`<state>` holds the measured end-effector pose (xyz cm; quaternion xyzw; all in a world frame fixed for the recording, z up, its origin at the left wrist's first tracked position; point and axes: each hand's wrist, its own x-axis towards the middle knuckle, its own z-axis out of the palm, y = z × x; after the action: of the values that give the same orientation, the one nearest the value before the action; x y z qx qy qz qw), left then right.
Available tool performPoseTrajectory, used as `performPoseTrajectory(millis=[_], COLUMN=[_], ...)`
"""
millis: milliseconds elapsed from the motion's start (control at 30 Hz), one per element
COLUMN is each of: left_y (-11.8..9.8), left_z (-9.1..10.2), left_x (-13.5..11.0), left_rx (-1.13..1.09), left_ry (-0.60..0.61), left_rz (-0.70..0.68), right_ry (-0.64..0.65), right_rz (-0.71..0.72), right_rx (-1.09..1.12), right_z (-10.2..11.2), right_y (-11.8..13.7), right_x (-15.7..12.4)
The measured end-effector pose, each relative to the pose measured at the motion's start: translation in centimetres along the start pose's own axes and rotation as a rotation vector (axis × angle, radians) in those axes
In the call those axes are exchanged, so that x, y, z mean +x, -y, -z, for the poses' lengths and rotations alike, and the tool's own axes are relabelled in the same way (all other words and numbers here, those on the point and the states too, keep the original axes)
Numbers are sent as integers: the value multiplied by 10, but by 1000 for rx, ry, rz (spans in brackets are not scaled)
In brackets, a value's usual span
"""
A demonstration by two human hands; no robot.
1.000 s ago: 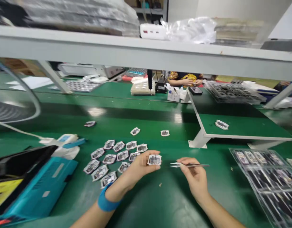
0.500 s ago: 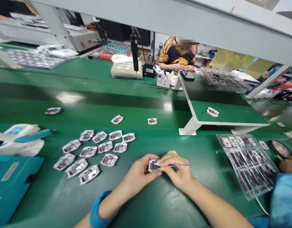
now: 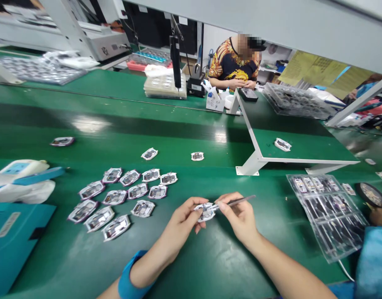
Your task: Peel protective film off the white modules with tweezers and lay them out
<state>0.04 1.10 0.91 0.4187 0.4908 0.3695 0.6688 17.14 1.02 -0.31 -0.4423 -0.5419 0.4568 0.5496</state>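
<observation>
My left hand [image 3: 186, 216] is closed on a small white watch case [image 3: 206, 212] with electronic parts inside, its thumb on the case's left end. In my right hand [image 3: 239, 216] is a pair of thin metal tweezers [image 3: 245, 199], pinched between thumb and fingers. The tips of the tweezers reach the right end of the case; whether they grip a part there is too small to tell. Several similar watch cases [image 3: 116, 197] lie in loose rows left of my hands, with electronics showing.
A clear tray [image 3: 330, 216] with parts lies at the right, near a co-worker's blue sleeve [image 3: 373, 261]. A low green shelf [image 3: 302, 145] stands behind it. A teal folder [image 3: 23, 245] is at the left. An electric screwdriver [image 3: 175, 62] hangs ahead; another person [image 3: 234, 62] sits opposite.
My right hand has moved slightly right, away from the left, so more of the watch case shows. The tweezers are turned, tail end higher. My left thumb now rests on the case.
</observation>
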Motion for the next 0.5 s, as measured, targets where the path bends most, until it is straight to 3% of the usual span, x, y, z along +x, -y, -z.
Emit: performPoseTrajectory(millis=[167,333,500], left_y=[3,2,3], left_z=[0,0,1], left_x=[1,1,2], left_rx=[10,-74,-34], left_ry=[5,27,16], left_rz=[17,47,55], right_ry=[14,14,-65], right_rz=[-48,-229,-196], right_rx=[25,125,121], right_z=[-1,0,2], right_y=[-2,-3,-4], right_x=[4,8,8])
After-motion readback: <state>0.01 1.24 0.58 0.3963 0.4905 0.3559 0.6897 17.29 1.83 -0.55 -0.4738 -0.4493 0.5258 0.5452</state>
